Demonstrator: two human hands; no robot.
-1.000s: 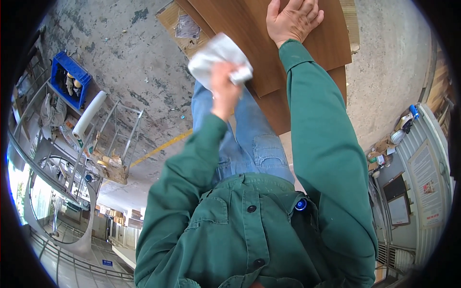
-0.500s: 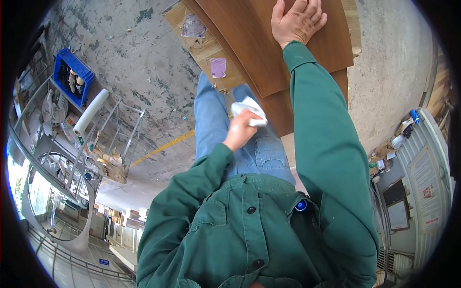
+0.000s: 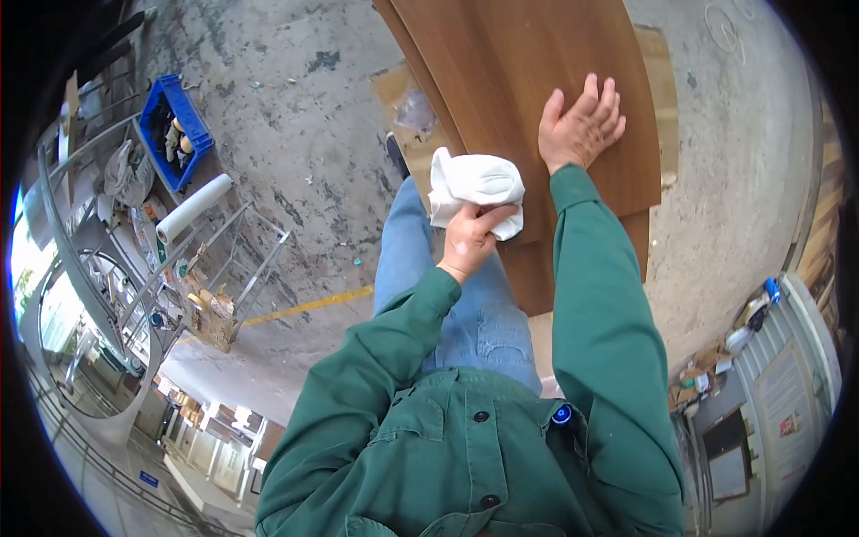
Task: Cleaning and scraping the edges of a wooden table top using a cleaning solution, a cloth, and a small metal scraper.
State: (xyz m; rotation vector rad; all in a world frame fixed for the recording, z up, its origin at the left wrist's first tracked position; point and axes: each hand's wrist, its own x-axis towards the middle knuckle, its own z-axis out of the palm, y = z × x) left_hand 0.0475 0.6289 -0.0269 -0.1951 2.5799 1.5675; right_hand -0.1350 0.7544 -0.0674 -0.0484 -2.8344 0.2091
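In front of me lie overlapping brown wood-grain panels (image 3: 501, 80), the upper one with a curved right edge. My left hand (image 3: 470, 243) is closed on a bunched white cloth (image 3: 479, 183) at the panels' near left edge. Part of the cloth overlaps the panels in view; whether it touches them I cannot tell. My right hand (image 3: 582, 130) is over the upper panel, palm down, fingers spread, with nothing in it. Its fingertips look slightly raised.
Beneath the panels a pale wooden board (image 3: 664, 107) shows at both sides. To the left are a blue crate (image 3: 183, 134) with items inside, a white roll (image 3: 192, 210) and a metal frame (image 3: 259, 255). A grey cabinet (image 3: 778, 394) stands at the right.
My left hand has carried the cloth forward from above my thighs to the panels' edge, where the cloth looks more spread. The view has tilted, so the panels and my right hand appear lower.
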